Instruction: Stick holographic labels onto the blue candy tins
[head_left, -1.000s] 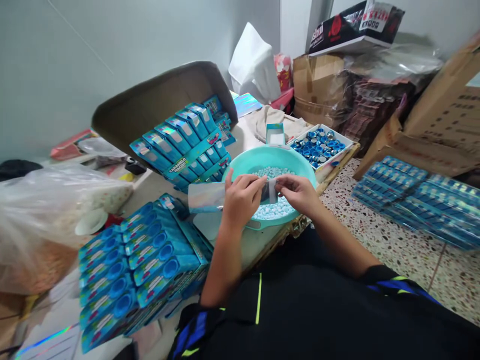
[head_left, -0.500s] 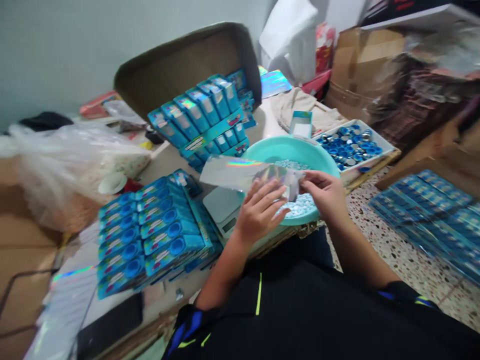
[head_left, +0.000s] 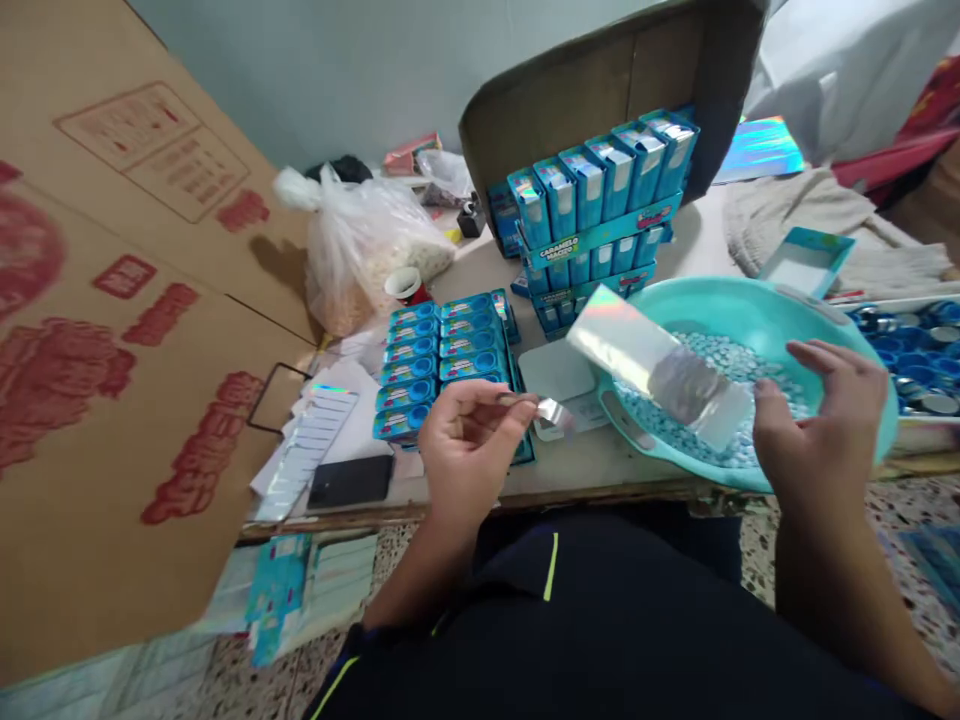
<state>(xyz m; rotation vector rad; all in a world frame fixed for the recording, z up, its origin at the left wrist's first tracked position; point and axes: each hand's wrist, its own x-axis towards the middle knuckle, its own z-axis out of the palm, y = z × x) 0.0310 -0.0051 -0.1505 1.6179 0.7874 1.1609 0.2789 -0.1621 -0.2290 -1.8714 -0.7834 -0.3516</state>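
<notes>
My left hand pinches a small shiny holographic sticker between thumb and fingers, just above the table edge. My right hand holds the lower end of a long holographic backing strip, which slants up to the left over the teal bowl. The bowl holds pale blue candies. Between my hands lies a small white scale.
Flat rows of blue candy boxes lie left of the scale; a display stack of blue boxes stands behind. A big printed carton fills the left. A plastic bag, a black phone and a tray of blue caps are nearby.
The view has swung left. My hands have drawn apart: the left one has pulled a small sticker off the strip, which now stays in my right hand alone.
</notes>
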